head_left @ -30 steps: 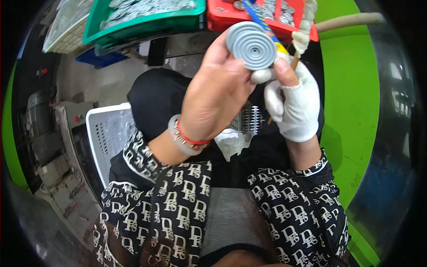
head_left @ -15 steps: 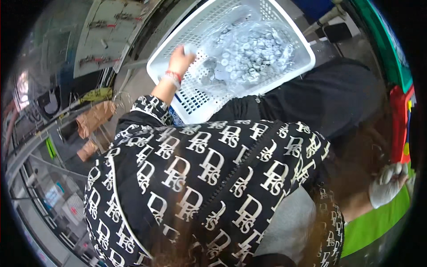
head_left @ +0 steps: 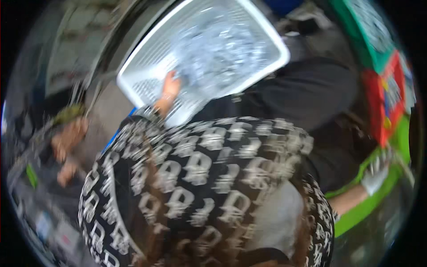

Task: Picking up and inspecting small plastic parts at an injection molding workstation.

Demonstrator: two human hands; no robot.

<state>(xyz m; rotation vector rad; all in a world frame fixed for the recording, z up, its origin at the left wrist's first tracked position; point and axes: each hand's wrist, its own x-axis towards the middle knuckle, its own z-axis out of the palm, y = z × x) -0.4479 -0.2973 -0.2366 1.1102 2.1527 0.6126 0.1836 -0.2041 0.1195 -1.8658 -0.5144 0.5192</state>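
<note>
A white perforated plastic basket (head_left: 283, 57) stands beyond my lap. Inside it lies a clear plastic bag (head_left: 218, 46) with many small pale grey pieces, now smeared by motion. My bare left hand (head_left: 171, 86) reaches into the basket at its near left, beside the bag; blur hides its fingers and anything in them. Far to the right, my right hand (head_left: 377, 172) in a whitish glove is over a bright green surface (head_left: 356, 217), near a red bin (head_left: 376, 111). Its fingers are blurred too, so a hold cannot be made out.
A green bin (head_left: 356, 33) with greyish contents stands beyond the red one. My dark-trousered leg (head_left: 307, 91) lies along the basket's near right side. To the left are brown paper-like pieces (head_left: 71, 138) by a frame, and a pale panel (head_left: 73, 49) stands further back.
The whole view has shifted, so the basket appears further left. My left hand, which showed something whitish at its fingers, is lower in the basket. My right hand has moved slightly left.
</note>
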